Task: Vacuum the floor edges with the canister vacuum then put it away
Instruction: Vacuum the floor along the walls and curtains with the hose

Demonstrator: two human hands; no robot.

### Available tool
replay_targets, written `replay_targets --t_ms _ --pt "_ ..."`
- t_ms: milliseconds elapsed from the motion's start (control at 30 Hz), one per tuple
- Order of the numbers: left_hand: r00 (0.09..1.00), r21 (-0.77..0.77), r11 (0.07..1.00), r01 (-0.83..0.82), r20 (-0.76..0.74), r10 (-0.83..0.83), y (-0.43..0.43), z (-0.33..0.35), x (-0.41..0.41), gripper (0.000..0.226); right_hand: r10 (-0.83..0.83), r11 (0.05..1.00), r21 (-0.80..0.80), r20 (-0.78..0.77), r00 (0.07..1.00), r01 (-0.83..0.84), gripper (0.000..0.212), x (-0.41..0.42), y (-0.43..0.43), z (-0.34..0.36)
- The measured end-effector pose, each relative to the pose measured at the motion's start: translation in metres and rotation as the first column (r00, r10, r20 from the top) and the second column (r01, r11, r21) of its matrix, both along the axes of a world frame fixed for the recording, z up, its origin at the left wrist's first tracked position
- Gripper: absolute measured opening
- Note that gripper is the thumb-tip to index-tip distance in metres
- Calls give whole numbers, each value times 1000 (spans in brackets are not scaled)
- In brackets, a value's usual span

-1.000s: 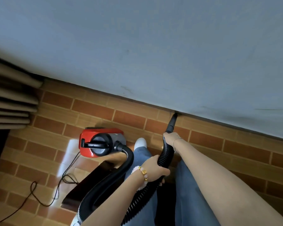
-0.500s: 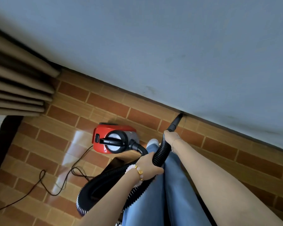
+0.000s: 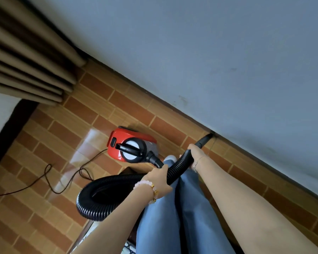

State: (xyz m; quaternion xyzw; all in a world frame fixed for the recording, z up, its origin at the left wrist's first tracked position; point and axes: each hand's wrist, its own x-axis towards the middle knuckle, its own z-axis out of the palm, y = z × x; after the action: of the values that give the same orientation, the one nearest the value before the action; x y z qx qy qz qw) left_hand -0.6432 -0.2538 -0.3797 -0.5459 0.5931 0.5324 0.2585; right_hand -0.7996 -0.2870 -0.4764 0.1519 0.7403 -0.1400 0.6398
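The right hand (image 3: pixel 195 153) is wrapped tight around the black hose (image 3: pixel 178 167) near its front end. The left hand (image 3: pixel 159 180) grips the same hose a little farther back. There is a bead bracelet (image 3: pixel 149 187) on the left wrist and a thin chain on the right wrist.

Out past the right hand, the black nozzle (image 3: pixel 205 140) points down. Its tip sits right where the floor (image 3: pixel 44 208) meets the blue-grey wall (image 3: pixel 209 61).

Behind the left hand, the hose bends in a big loop low over the floor and comes back up to the red vacuum (image 3: pixel 130 147). The vacuum sits on the brick-pattern floor, near the wall and to the left of the hands. It has a black handle on top.

A thin dark cord (image 3: pixel 66 180) runs from the vacuum and curls across the floor to the left.

The person's legs in blue jeans (image 3: pixel 182 217) are below the hands. Brown curtains (image 3: pixel 26 61) hang in the far left corner.
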Motion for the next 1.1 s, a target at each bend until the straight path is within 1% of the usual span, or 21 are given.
replay_targets --t_ms 33,100,267,333,367,433,467,633,767,867,967,1100 --pt "1000 -14 1000 4 5 -4 0 0 -1 26 5 1000 11 -20 1000 -5 45 0 -1 0" --pt "1000 -27 1000 -1 13 1 -1 3 -6 25 68 998 -8 -35 997 -68 34 -1 -5 4" --pt "997 -24 997 -74 -3 74 0 9 -10 25 182 983 -25 -38 983 -183 31 -2 -14 0" --pt "996 -28 996 -84 -6 84 -1 7 -6 24 247 968 -28 -44 968 -248 37 2 -18 -1" --pt "996 -28 996 -84 -4 84 -2 7 -4 24 259 965 -26 -38 965 -260 36 4 -19 -2" --pt "996 -21 996 -89 -2 89 -6 8 1 24 244 969 -37 -28 969 -245 29 9 -23 -1" --pt "996 -20 996 -90 -1 90 -8 9 4 24 240 970 -40 -26 970 -241 29 13 -24 -3" --pt "996 -26 996 -84 9 84 -18 11 24 23 274 960 -45 -25 961 -275 39 35 -32 -12" --pt "996 -29 996 -84 1 84 -28 12 44 22 306 951 -40 -20 952 -307 31 56 -48 -9" --pt "999 -64 997 -37 8 38 -41 10 60 22 306 951 -40 -36 951 -307 32 73 -62 -10" --pt "1000 -99 995 -10 -4 10 -58 4 78 22 306 950 -45 -37 951 -308 22 89 -78 -15" --pt "999 -138 990 24 -21 -27 -85 -2 108 22 295 954 -44 -36 955 -297 22 115 -104 -20"
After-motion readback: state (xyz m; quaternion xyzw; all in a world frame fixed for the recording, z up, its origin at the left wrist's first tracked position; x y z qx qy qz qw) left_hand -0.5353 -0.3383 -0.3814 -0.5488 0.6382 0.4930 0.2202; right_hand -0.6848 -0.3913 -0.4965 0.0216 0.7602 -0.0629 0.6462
